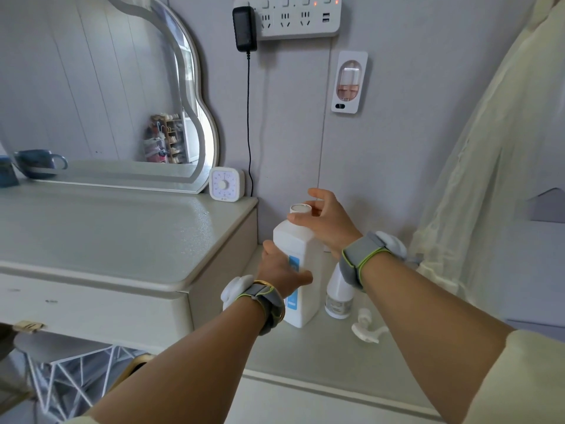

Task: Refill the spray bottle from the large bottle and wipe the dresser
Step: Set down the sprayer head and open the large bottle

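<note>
The tall white plastic bottle with a blue label stands on the pale table. The left hand grips its body and the right hand pinches its round white cap. The small white spray bottle stands at its 3 o'clock.

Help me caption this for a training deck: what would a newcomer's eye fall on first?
The large white bottle at centre, right of the dresser: the left hand grips its body, the right hand holds its cap. Beside it stands the spray bottle, a loose trigger head lying nearby; a wavy mirror fills the upper left.
</note>
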The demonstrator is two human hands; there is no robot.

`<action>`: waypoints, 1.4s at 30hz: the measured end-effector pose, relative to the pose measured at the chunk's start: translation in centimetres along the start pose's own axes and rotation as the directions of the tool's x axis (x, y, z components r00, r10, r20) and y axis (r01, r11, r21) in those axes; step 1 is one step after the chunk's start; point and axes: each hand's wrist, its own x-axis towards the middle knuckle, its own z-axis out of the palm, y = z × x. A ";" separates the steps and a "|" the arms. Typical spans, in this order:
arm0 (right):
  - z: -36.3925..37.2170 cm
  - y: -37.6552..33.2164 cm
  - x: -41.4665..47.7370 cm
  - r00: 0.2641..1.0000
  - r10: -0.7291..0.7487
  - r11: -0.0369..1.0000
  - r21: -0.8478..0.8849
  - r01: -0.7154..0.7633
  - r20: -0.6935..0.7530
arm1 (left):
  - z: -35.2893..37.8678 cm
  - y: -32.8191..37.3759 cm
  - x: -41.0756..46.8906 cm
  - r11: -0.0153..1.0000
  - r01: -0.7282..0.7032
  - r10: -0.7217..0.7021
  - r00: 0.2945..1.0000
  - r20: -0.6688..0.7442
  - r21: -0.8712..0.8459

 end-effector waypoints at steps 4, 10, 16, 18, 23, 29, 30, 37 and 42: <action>-0.4 0.0 -0.3 0.995 -0.033 0.999 0.010 0.032 0.097 | 0.0 0.0 0.0 1.000 -0.001 0.001 1.000 0.006 0.000; 0.4 -0.2 0.1 1.000 -0.024 0.988 -0.151 0.024 0.002 | -0.1 0.1 0.0 1.000 -0.007 0.007 1.000 -0.003 0.006; 0.2 -0.4 0.2 1.000 0.001 0.996 -0.092 0.001 0.018 | -0.1 0.1 0.0 1.000 0.002 -0.002 1.000 0.005 0.013; 0.5 -0.4 0.3 1.000 -0.014 0.993 -0.120 0.013 -0.008 | 0.0 0.0 0.0 1.000 0.004 -0.004 1.000 0.005 0.012; -0.4 -1.3 0.6 0.983 -0.029 0.983 0.176 0.061 -0.182 | 0.1 -0.1 0.1 1.000 -0.021 0.022 1.000 -0.013 0.016; -2.8 -0.6 -1.0 0.961 -0.041 0.984 0.157 0.087 -0.274 | 0.4 0.0 -0.1 1.000 -0.021 0.022 0.999 -0.038 0.022; -3.3 -0.2 -1.5 0.960 -0.034 0.987 0.142 0.076 -0.278 | 0.5 0.0 -0.1 0.999 -0.014 0.016 0.999 -0.051 0.028; -7.3 4.3 -4.2 0.931 0.041 0.999 -0.004 -0.046 -0.362 | 1.2 0.3 -0.2 0.999 0.012 -0.006 0.992 -0.124 0.049; -9.5 9.6 -5.6 0.907 0.143 0.974 -0.107 -0.200 -0.397 | 1.7 0.1 0.3 0.997 0.033 -0.021 0.986 -0.165 0.066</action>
